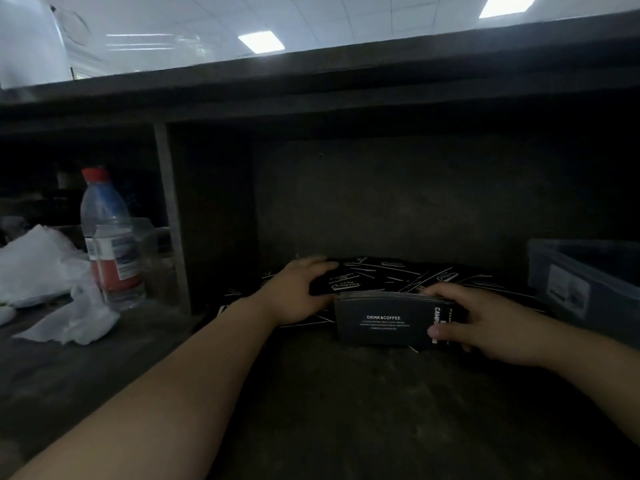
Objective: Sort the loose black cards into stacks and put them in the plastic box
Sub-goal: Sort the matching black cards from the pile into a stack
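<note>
Loose black cards (388, 271) with white print lie spread over the dark shelf floor at the back of the compartment. My right hand (485, 320) grips a stack of black cards (381, 320) standing on edge, its face reading "DRINK&COFFEE", thumb on the front and fingers over the top. My left hand (298, 292) reaches onto the loose pile and its fingers curl round a black card (337, 282) beside the stack. The grey plastic box (585, 282) stands at the right edge, its inside too dark to read.
A clear water bottle (110, 237) with a red cap and label stands left of a vertical divider (171, 220). White crumpled plastic wrap (52, 282) lies around it. A dark shelf board (311, 95) hangs low overhead. The dark work surface (346, 410) stretches toward me.
</note>
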The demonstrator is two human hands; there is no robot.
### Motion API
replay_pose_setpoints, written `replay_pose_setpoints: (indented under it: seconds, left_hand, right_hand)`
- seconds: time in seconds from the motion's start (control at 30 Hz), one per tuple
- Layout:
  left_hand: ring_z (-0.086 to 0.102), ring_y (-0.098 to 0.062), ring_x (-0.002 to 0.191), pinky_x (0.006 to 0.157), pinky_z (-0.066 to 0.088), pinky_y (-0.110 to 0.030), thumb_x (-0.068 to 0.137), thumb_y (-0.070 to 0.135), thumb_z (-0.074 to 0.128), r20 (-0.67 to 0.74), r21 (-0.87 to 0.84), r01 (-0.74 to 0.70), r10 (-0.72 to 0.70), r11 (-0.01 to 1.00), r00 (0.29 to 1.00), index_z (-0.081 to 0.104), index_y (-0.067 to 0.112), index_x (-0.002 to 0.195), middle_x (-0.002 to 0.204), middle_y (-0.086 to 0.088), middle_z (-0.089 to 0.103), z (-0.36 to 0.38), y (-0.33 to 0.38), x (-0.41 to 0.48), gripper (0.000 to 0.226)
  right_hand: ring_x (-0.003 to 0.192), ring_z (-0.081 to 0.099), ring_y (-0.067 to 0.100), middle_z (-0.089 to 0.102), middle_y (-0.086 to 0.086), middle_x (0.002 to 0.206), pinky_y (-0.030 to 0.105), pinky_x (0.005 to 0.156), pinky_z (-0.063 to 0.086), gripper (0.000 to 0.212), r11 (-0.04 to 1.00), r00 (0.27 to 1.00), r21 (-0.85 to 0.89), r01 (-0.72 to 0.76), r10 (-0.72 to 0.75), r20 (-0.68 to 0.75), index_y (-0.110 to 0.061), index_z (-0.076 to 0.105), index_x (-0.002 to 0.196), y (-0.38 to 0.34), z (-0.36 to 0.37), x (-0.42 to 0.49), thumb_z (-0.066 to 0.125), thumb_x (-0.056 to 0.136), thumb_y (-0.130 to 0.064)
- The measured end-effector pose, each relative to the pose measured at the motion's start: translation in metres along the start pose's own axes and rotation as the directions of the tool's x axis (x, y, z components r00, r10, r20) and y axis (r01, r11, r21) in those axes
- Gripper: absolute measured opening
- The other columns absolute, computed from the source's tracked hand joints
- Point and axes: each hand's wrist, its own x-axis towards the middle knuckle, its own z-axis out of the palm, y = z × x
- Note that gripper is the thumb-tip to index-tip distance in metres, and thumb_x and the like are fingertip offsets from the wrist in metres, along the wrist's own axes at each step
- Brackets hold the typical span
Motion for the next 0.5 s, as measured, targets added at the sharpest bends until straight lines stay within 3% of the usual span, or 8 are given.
replay_pose_setpoints:
  seconds: [0.03, 0.1, 0.27, 0.37, 0.43, 0.5]
  left_hand:
    - [0.021, -0.019, 0.149, 0.122, 0.014, -0.031, 0.094, 0.041, 0.062, 0.048, -0.007, -0.011, 0.011, 1.000, 0.999, 0.036, 0.030, 0.151, 0.160, 0.001, 0.029, 0.002, 0.003, 0.001, 0.064]
    - [0.027, -0.013, 0.146, 0.117, 0.016, -0.020, 0.098, 0.033, 0.058, 0.108, -0.027, -0.016, 0.019, 1.000, 0.994, 0.038, 0.031, 0.150, 0.158, 0.004, 0.035, 0.004, 0.008, 0.004, 0.056]
    - [0.058, -0.008, 0.117, 0.104, 0.042, -0.026, 0.097, 0.032, 0.059, -0.052, 0.015, -0.074, 0.075, 0.997, 0.996, 0.066, 0.026, 0.126, 0.127, 0.005, 0.066, -0.009, 0.010, 0.003, 0.030]
    - [0.061, 0.011, 0.086, 0.079, 0.046, -0.008, 0.097, 0.024, 0.060, -0.215, -0.232, -0.055, 0.004, 0.971, 0.977, 0.071, 0.024, 0.109, 0.098, 0.015, 0.069, -0.020, 0.006, -0.007, 0.016]
    - [0.062, 0.011, 0.071, 0.062, 0.046, -0.006, 0.097, 0.016, 0.060, -0.387, -0.466, -0.082, -0.120, 0.881, 0.914, 0.069, 0.021, 0.100, 0.085, 0.014, 0.069, -0.028, 0.008, -0.012, 0.010]
    - [0.065, 0.006, 0.069, 0.060, 0.048, -0.008, 0.096, 0.013, 0.061, -0.501, -0.615, -0.131, -0.258, 0.777, 0.826, 0.067, 0.017, 0.097, 0.081, 0.008, 0.071, -0.038, 0.010, -0.014, 0.007]
  right_hand:
    - [0.055, 0.057, 0.005, 0.069, -0.002, 0.082, 0.012, 0.046, 0.040, 0.036, 1.000, 1.000, 0.000, 0.000, 0.000, 0.002, -0.035, 0.056, 0.118, -0.001, -0.001, -0.001, 0.072, 0.089, -0.021]
    - [0.055, 0.058, 0.004, 0.069, -0.002, 0.082, 0.012, 0.046, 0.040, 0.036, 1.000, 1.000, 0.006, -0.008, 0.008, 0.005, -0.037, 0.056, 0.116, -0.002, -0.001, -0.001, 0.072, 0.088, -0.021]
    - [0.055, 0.057, 0.001, 0.069, -0.003, 0.085, 0.012, 0.045, 0.040, 0.035, 1.000, 1.000, 0.017, -0.011, 0.011, 0.014, -0.036, 0.056, 0.118, -0.001, -0.001, 0.000, 0.071, 0.089, -0.021]
    - [0.056, 0.058, 0.004, 0.069, -0.001, 0.084, 0.017, 0.045, 0.042, 0.036, 0.999, 1.000, 0.037, -0.016, 0.016, 0.019, -0.039, 0.056, 0.116, 0.000, -0.001, 0.001, 0.071, 0.089, -0.021]
    - [0.057, 0.058, 0.006, 0.070, 0.000, 0.085, 0.021, 0.046, 0.043, 0.037, 0.998, 0.999, 0.052, -0.024, 0.022, 0.024, -0.042, 0.056, 0.114, 0.002, 0.000, 0.001, 0.072, 0.088, -0.022]
    - [0.058, 0.059, 0.008, 0.070, 0.001, 0.085, 0.023, 0.046, 0.043, 0.037, 0.998, 0.999, 0.055, -0.026, 0.025, 0.024, -0.043, 0.055, 0.114, 0.002, 0.000, 0.002, 0.072, 0.088, -0.023]
